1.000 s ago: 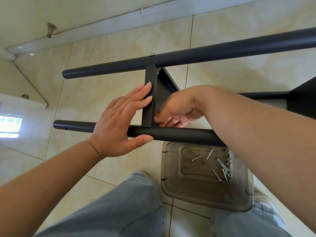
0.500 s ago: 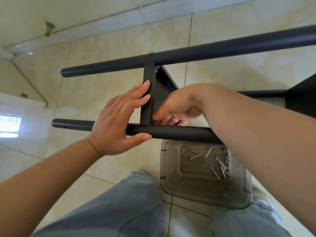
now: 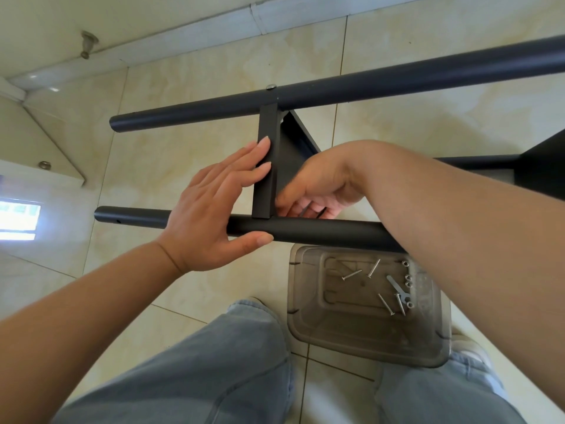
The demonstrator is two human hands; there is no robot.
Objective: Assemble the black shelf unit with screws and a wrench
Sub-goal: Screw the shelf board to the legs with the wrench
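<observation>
My left hand (image 3: 211, 215) lies flat and released, straight fingers pressing the outer face of the black shelf panel (image 3: 266, 166), thumb under the near tube (image 3: 305, 232). My right hand (image 3: 318, 188) reaches behind the panel's inner side, fingers curled at the joint where panel meets near tube; something thin and dark shows between them, cannot tell what, so grasp is unclear.

Two black tubes run across the view: the near tube and the far tube (image 3: 336, 90), with the panel spanning between them. One screw head (image 3: 271, 86) sits on top of the far tube above the panel. A third thinner bar (image 3: 477, 162) shows at right behind my forearm.

The shelf unit stands over the tiled floor (image 3: 189, 87). One clear plastic box (image 3: 360, 338) sits on the floor between my legs, below the near tube. Inside it: four loose screws (image 3: 351, 274), one small flat wrench (image 3: 396, 288), and about four nuts (image 3: 405, 264) along the right side.
</observation>
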